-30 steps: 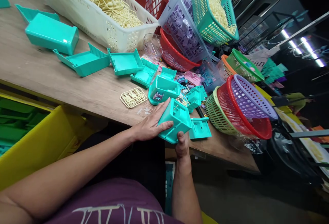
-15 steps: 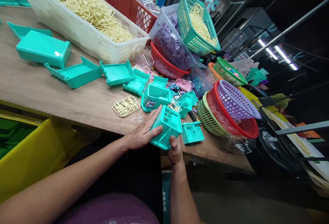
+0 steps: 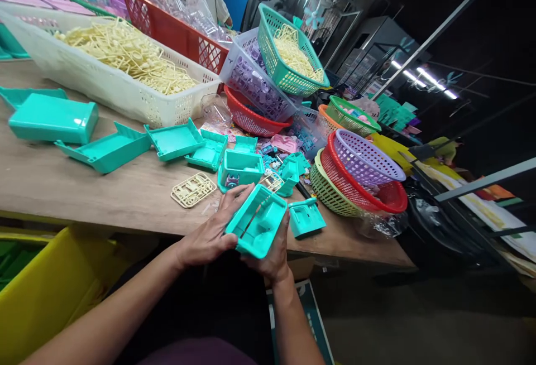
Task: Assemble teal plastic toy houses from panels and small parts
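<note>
- Here both hands hold one teal shell [image 3: 256, 227] just past the near edge of the bench [image 3: 125, 197], open side up.
- Left hand [image 3: 211, 234]: fingers closed on the shell's left wall, thumb along its near edge.
- Right hand [image 3: 270, 256]: cupped under the shell's right end, thumb up against the right wall; clamped on it too.
- Just beside the shell to the right, a small teal part [image 3: 305, 217] lies at the near edge of the bench.
- Behind the hands stands a teal box [image 3: 240, 168], and left of it a cream sprue [image 3: 193, 189] lies flat on the wood.
- Further left, open teal trays [image 3: 109, 150] lie in a row, ending in a closed teal case [image 3: 52, 119] near the left edge.
- Along the far edge: a white crate [image 3: 104, 86] heaped with cream parts, a red crate [image 3: 176, 33] behind it, and a teal basket [image 3: 288, 52] tilted on a clear crate of purple parts [image 3: 255, 83].
- At the right end, round baskets [image 3: 360, 181] are nested on their sides, purple in red in green.
- A yellow bin [image 3: 54, 292] sits below the near edge, to the left.
</note>
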`<state>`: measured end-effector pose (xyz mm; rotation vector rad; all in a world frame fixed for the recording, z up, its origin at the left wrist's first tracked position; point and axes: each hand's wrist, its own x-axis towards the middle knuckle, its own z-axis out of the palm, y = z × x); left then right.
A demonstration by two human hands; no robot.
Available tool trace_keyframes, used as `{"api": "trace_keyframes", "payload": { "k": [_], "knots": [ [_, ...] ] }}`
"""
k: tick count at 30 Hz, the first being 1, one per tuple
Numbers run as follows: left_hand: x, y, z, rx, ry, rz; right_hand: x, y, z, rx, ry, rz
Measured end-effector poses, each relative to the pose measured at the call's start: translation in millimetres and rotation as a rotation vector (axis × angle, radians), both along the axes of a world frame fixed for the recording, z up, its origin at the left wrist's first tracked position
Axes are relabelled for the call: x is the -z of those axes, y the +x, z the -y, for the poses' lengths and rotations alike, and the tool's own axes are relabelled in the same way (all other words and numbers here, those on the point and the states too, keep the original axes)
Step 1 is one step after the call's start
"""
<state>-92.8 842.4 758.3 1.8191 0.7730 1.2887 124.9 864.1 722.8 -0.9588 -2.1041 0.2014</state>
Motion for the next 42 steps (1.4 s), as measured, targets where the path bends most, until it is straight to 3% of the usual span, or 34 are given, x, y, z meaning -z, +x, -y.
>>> {"api": "trace_keyframes", "payload": {
  "k": [3,5,8,10,14,16,18,23,26,30,33,36,39,42],
  "knots": [
    [-16.5,-11,5,0.005,-0.100,-0.078,-20.8,-6,0,0.016,0.210,0.025],
    [-26.8,-8,7,-0.168,-0.210,-0.142,-39.5,-8,-1,-0.032,0.275,0.098],
    [-33.4,8,10,-0.465,-0.315,-0.152,-63.6,-6,-1,-0.218,0.204,0.163],
    [-31.3,19,12,-0.526,-0.288,-0.111,-74.3,-4,-1,-0.311,0.064,0.032],
    [-22.6,28,12,-0.381,-0.184,0.001,-84.0,-2,-6,-0.320,-0.280,-0.342],
    [-19.4,30,12,-0.326,-0.169,0.031,-83.2,-1,-11,-0.395,-0.452,-0.379],
    [-15.9,31,10,-0.306,-0.179,0.027,-78.6,-1,-15,-0.431,-0.522,-0.412],
    [0.3,33,8,-0.246,-0.158,0.010,-62.2,0,-17,-0.315,-0.400,-0.450],
    [7.1,27,6,-0.250,-0.143,-0.010,-63.9,0,-17,-0.276,-0.324,-0.364],
    [-4.0,15,1,-0.220,-0.143,-0.138,-79.8,-2,-22,-0.272,-0.244,-0.233],
    [-18.0,11,-1,-0.239,-0.136,-0.174,-89.5,-2,-25,-0.371,-0.288,-0.166],
    [-24.0,16,-1,-0.282,-0.102,-0.162,-90.5,-5,-22,-0.432,-0.443,-0.275],
    [-23.2,27,3,-0.325,-0.032,-0.120,-86.7,-14,-15,-0.315,-0.551,-0.481],
    [-21.7,36,7,-0.341,0.006,-0.072,-84.7,-21,-12,-0.217,-0.499,-0.563]
  ]
}}
